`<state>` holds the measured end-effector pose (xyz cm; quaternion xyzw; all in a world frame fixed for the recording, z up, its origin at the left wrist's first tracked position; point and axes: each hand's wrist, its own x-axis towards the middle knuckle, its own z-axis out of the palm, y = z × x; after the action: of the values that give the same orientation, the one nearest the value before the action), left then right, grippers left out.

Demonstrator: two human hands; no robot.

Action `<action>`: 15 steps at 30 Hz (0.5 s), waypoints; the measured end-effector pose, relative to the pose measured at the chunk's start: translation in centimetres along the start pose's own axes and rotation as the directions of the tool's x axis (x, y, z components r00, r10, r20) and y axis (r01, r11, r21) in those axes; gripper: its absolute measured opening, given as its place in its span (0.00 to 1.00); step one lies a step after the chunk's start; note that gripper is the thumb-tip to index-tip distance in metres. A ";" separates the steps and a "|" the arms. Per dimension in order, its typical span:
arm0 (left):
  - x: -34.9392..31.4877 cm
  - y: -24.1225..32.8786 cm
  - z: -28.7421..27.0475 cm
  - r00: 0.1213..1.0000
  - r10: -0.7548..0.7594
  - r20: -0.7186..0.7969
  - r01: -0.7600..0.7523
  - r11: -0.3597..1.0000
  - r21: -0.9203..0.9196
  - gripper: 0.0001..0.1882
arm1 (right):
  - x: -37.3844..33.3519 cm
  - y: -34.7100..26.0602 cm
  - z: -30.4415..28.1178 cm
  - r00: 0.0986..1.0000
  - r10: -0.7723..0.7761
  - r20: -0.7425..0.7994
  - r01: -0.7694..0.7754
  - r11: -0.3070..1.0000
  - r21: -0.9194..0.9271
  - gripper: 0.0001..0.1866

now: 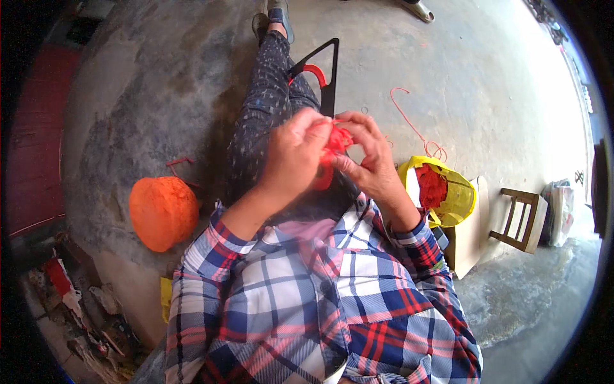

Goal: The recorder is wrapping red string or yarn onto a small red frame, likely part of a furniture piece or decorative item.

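Note:
In front of my lap, both hands are close together on a small bunch of red cord (339, 139) that looks looped or knotted. My left hand (291, 157) is closed, its thumb and fingers pinching one side of the bunch. Facing it, my right hand (374, 157) grips the other side with bent fingers. The exact weave is blurred and partly hidden by the fingers. Just beyond the hands, a black triangular frame (334, 70) with a red curved piece (316, 72) rests against my legs. More red material hangs below the hands, too smeared to make out.
To the right stands a yellow container (459, 198) with red cord (431, 185) inside; a red strand (409, 120) trails on the floor beyond it. Past a pale board (472, 237) is a small wooden stool (521, 221). An orange rounded seat (164, 214) stands left, near scattered debris (77, 307).

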<state>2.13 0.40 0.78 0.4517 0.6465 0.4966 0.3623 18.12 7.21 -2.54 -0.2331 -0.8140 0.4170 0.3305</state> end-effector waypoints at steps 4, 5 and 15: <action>1.4 -1.2 0.2 0.970 -0.190 0.153 0.232 0.913 -0.335 0.06 | -0.4 -2.6 -1.9 0.862 0.480 -0.164 -0.229 0.657 0.718 0.14; 1.6 -2.1 0.0 0.927 -0.294 0.232 0.366 0.843 -0.395 0.05 | -0.6 -1.9 -4.7 0.851 0.523 -0.048 -0.309 0.571 0.760 0.13; 1.6 -7.0 2.9 0.851 -0.502 0.153 0.500 0.688 -0.526 0.17 | -8.3 -4.8 -15.4 0.814 0.513 -0.272 -0.010 0.481 0.877 0.16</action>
<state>2.65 2.16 -6.71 0.1344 0.5756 0.5429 0.5965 34.47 7.29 5.31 -0.2695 -0.3426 0.7281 0.5290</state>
